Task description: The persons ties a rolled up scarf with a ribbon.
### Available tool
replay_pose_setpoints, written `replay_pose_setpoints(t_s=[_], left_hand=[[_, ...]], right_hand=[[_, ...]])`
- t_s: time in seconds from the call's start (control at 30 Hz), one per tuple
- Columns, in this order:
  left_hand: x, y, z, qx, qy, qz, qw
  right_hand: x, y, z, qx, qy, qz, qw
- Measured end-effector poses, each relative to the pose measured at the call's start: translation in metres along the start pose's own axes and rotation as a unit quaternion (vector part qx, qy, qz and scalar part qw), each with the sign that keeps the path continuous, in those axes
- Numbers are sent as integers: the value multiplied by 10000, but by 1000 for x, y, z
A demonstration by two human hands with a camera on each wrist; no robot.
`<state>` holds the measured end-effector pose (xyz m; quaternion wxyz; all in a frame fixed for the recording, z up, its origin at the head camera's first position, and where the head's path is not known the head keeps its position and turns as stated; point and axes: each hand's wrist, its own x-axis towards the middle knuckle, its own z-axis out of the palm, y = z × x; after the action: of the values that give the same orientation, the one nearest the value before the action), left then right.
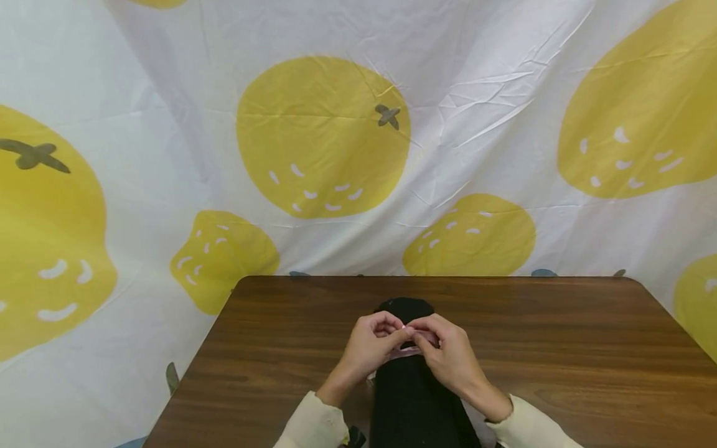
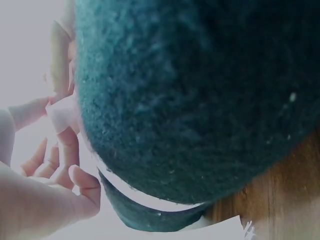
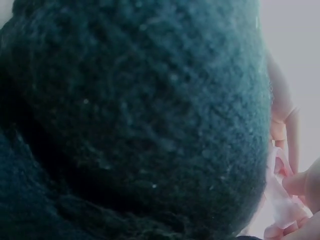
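Note:
A dark, fuzzy cloth bundle (image 1: 411, 398) lies lengthwise on the table, and a pale pink ribbon (image 1: 406, 353) runs across it near its far end. Above the bundle, my left hand (image 1: 370, 341) pinches the ribbon between thumb and fingers. My right hand (image 1: 450, 354) pinches it from the other side, the fingertips of both hands meeting over the middle. In the left wrist view the ribbon (image 2: 62, 112) shows as a folded strip at the fingertips; the bundle (image 2: 190, 100) fills most of that view. The right wrist view has the ribbon (image 3: 282, 200) at the bundle's edge.
The brown wooden table (image 1: 280, 336) ends at a white curtain (image 1: 448, 56) printed with yellow fruit. A white piece with a frayed edge (image 2: 222, 229) lies under the bundle. By the left sleeve is a small dark thing (image 1: 355, 437).

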<state>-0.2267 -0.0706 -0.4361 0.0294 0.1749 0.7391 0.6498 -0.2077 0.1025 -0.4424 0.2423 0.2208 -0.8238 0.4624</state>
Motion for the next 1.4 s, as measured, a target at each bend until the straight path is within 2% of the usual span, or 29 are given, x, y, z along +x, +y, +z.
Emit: replay_pose_setpoints(t_s=[0.17,0.37,0.57,0.67,0.73,0.8,0.87,0.97,1.0,1.07,1.3,1.37,1.4], left_hand=[[-2,2,-2,-60,-173,-60,9998],[-3,4,-4,81,-198,-9,9998],[-4,3,-5,88,-219,49,9997],[-4,3,-5,100,-210,36,9997],[-4,2,-5,157,-195,21,9997],[-4,1,-5,235,-181,57,9995],[-4,0,-5,242,-187,139,9994],[-3,0,-4,229,-224,258,9992],[-3,0,-3,219,-238,285,9991],[-3,1,-3,203,-277,274,9990],[-3,4,-3,2,-393,39,9992],[-3,4,-3,0,-426,7,9991],[-3,4,-3,4,-438,-3,9990]], right_hand=[[-1,1,0,11,-9,35,10000],[-1,2,-1,33,-123,87,9999],[3,1,-5,356,-681,303,9966],[6,-2,-9,546,-1083,653,9905],[8,-4,-13,843,-1382,1003,9817],[10,-5,-16,1376,-1686,1413,9657],[13,-5,-19,2040,-1929,1821,9424],[15,-4,-22,3002,-2183,2333,8988],[16,-3,-23,3204,-2245,2428,8877],[17,-1,-25,3491,-2348,2504,8719],[14,5,-27,4105,-2512,2200,8485],[13,7,-27,4249,-2522,2067,8444],[13,7,-27,4230,-2517,1981,8476]])
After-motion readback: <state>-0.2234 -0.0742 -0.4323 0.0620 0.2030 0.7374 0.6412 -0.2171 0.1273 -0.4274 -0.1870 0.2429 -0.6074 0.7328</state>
